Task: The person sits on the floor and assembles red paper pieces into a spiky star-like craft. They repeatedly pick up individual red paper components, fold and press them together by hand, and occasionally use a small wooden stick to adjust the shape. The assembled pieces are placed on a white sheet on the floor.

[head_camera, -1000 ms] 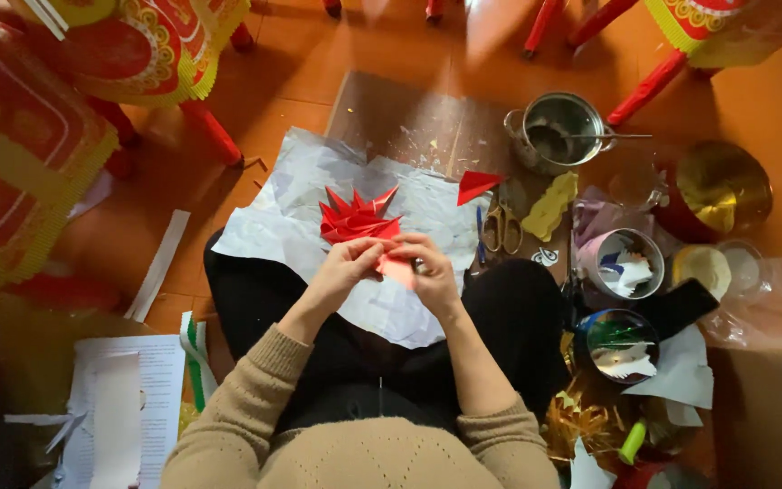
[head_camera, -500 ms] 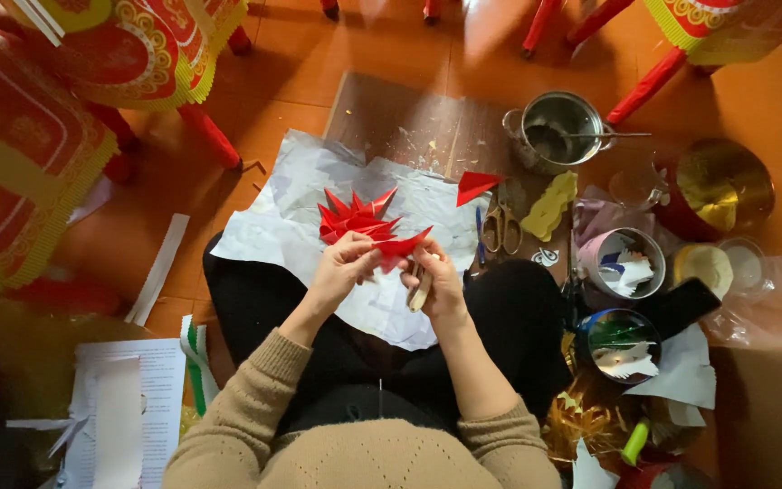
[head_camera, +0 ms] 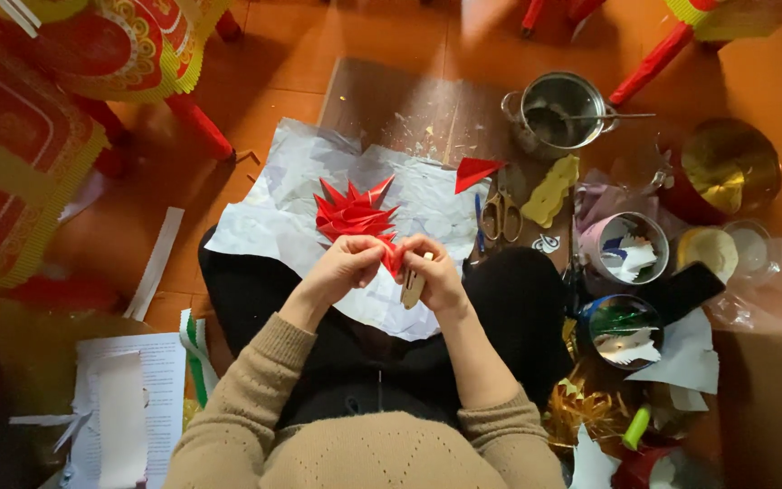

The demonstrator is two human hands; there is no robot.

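Left hand (head_camera: 348, 264) and right hand (head_camera: 433, 272) pinch red paper (head_camera: 392, 258) — between them.

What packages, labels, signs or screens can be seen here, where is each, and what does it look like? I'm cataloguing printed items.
Printed paper sheet: lower left on the floor, white rectangle with grey print, a blank white strip lying on it.
Dark flat slab: right, between the round tubs, black rectangle, maybe a phone; its face is dark.
No signs or clear labels show.
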